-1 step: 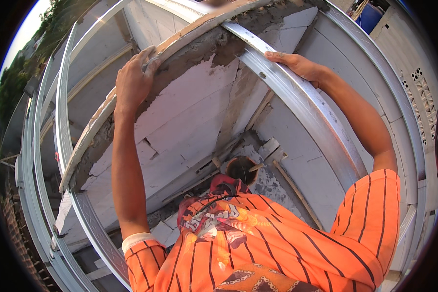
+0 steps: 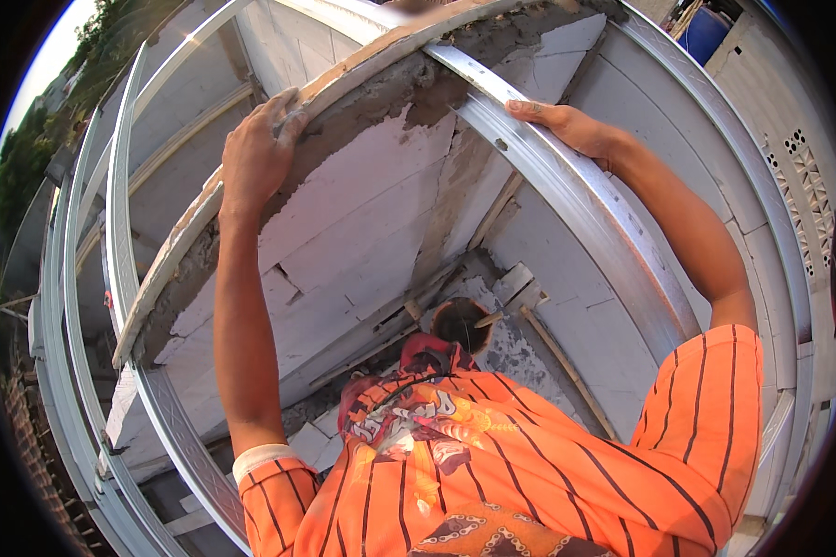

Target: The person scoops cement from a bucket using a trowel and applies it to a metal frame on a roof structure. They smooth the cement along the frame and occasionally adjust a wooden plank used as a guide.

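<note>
My left hand (image 2: 258,156) is hooked over the top of a block wall (image 2: 353,200), its fingers bent across the pale rim (image 2: 181,227). Rough grey mortar (image 2: 362,116) coats the wall just under that rim. Around the upper flange of a shiny metal channel beam (image 2: 585,209), my right hand (image 2: 571,128) is closed. Its thumb lies along the top, and the other fingers are mostly hidden behind the beam. The beam's far end meets the wall top at the mortar.
More metal beams (image 2: 121,213) run along the left, and another beam (image 2: 715,121) curves down the right. Far below, between block walls, lie a round dark-mouthed container (image 2: 462,325), a wooden strip (image 2: 567,371) and rubble. A blue barrel (image 2: 706,35) stands at the upper right.
</note>
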A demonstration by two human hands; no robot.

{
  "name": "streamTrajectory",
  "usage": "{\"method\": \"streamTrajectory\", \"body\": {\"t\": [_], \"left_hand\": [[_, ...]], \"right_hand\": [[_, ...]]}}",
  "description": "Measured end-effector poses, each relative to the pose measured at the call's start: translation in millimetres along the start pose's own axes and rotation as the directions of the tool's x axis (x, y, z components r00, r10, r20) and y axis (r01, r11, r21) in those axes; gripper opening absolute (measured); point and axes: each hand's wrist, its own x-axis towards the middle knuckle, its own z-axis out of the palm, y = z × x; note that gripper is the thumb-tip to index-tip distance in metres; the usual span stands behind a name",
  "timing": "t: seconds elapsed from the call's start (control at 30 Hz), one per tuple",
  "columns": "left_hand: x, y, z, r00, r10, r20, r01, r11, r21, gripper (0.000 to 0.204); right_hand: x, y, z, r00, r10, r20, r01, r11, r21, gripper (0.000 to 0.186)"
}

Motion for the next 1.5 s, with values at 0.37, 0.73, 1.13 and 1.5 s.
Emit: {"method": "streamTrajectory", "body": {"t": [0.37, 0.73, 1.13, 1.5], "left_hand": [[13.4, 2.9, 6.0, 0.999, 0.01, 0.047, -0.009, 1.0, -0.01, 0.047], [91.2, 54.7, 37.8, 0.964, 0.245, 0.099, -0.227, 0.959, -0.169, 0.052], [106.4, 57.3, 62.7, 0.935, 0.339, 0.104, -0.311, 0.925, -0.218, 0.05], [100.3, 51.9, 58.0, 0.935, 0.313, 0.165, -0.29, 0.945, -0.15, 0.048]], "right_hand": [[-5.9, -16.0, -4.4, 0.989, -0.037, 0.141, 0.048, 0.996, -0.081, 0.089], [4.3, -3.7, -4.0, 0.986, -0.119, 0.12, 0.13, 0.988, -0.082, 0.092], [4.8, -4.1, -3.5, 0.988, -0.117, 0.098, 0.129, 0.984, -0.121, 0.089], [6.8, -1.6, -2.2, 0.987, -0.136, 0.083, 0.146, 0.982, -0.119, 0.087]]}}
